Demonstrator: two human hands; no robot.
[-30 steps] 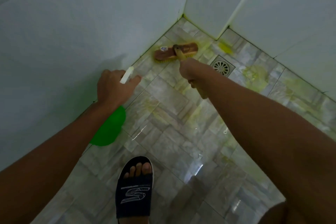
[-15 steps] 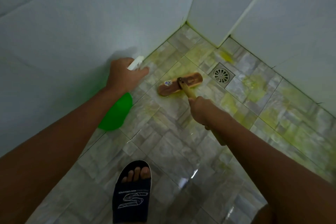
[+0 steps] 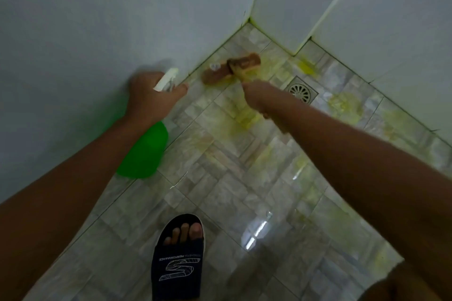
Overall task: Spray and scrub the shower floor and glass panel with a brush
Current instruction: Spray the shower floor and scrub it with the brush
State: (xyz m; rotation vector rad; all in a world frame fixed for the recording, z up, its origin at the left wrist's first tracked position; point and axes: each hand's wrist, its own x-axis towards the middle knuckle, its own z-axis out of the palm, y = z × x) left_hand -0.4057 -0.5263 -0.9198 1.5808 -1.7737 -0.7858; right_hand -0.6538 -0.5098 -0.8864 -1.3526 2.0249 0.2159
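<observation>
One brush [image 3: 231,68], one spray bottle [image 3: 144,151]

Motion blur is smearing the left hand [image 3: 152,99], the brush [image 3: 231,68] head and the right hand [image 3: 259,100]. The left hand is covering the spray bottle [image 3: 144,151] neck. The right hand is hiding most of the brush handle. The near frame edge is cutting off the sandal [image 3: 178,261] heel.

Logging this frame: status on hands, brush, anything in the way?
Left hand shut on green spray bottle. Right hand shut on brush handle, head on floor near corner. Drain just right of brush; nothing blocking.
</observation>
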